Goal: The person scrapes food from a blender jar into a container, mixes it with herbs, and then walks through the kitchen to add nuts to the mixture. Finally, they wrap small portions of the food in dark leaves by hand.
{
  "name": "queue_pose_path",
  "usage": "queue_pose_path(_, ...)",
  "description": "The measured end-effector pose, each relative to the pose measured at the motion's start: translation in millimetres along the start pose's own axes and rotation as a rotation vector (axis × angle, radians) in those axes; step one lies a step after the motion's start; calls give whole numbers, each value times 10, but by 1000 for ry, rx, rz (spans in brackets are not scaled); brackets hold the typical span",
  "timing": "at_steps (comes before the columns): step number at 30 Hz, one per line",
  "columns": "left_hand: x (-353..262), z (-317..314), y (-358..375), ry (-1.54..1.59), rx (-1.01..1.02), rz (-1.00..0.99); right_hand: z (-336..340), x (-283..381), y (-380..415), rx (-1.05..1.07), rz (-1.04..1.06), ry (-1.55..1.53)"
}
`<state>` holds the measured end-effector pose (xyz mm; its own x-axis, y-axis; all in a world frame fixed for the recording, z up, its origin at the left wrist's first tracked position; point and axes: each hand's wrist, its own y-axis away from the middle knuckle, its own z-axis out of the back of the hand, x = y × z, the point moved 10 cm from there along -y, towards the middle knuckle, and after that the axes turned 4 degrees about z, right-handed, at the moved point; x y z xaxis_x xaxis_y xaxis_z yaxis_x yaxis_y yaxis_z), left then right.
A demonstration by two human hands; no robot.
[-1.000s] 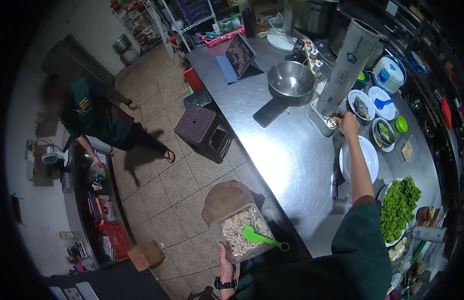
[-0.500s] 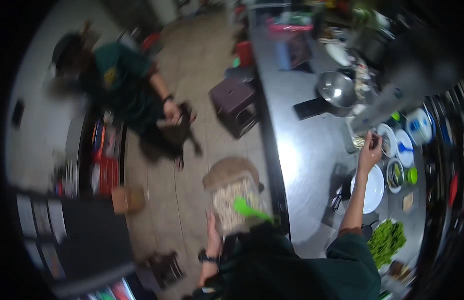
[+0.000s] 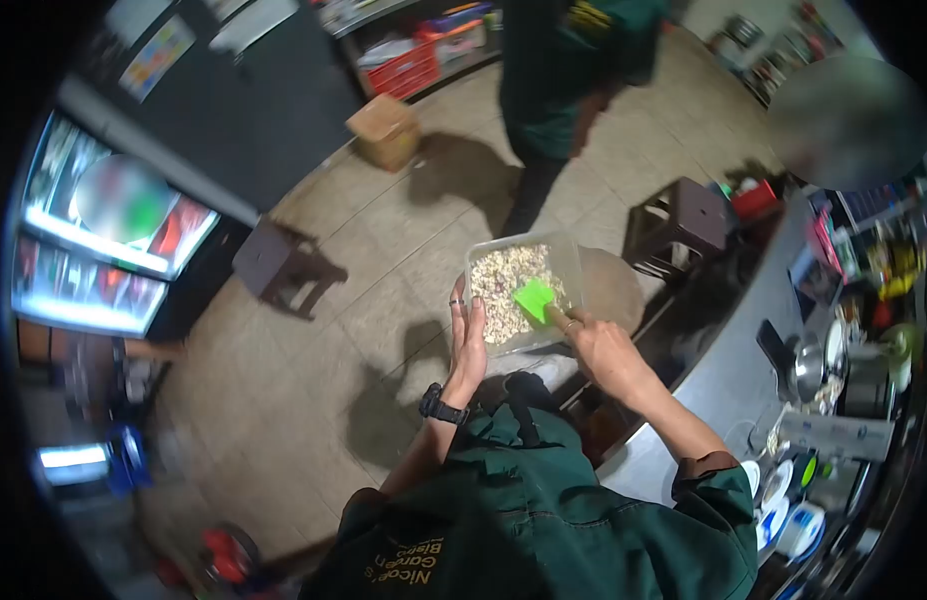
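A clear plastic container [image 3: 569,280] full of pale chopped bits [image 3: 498,275] is held in front of my body. My left hand [image 3: 468,338] supports its left side, with the thumb at the rim and the fingers along the outer wall. A bright green plastic scoop [image 3: 532,298] rests in the chopped bits. My right hand [image 3: 605,352] is closed around the scoop's handle at the container's right side, hiding most of that handle.
A steel counter [image 3: 718,365] with bowls and dishes runs along my right. Brown stools [image 3: 678,222] stand on the tiled floor, near a cardboard box [image 3: 385,130]. A co-worker in green [image 3: 553,85] is ahead, and a lit glass-door fridge [image 3: 103,225] is at left.
My right hand has come from over the counter to the green scoop and grips it. My view has turned left, bringing the fridge in. The co-worker has moved relative to the stools.
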<state>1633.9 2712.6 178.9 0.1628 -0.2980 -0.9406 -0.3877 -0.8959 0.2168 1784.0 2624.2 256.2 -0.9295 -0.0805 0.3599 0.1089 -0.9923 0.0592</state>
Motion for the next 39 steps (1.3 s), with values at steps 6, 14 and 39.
queue_pose_path(6, -296, 1908, 713, 122, -302, -103, -171, 1646, -938, 103, 210, 94)
queue_pose_path(14, -595, 3703, 1666, 0, -562, -166, -1096, 3835, -1781, 63, 811, -17)
queue_pose_path(39, -1226, 8088, 2954, 329, -1367, -226, -2665, 9078, -3619, 222, 2067, -115)
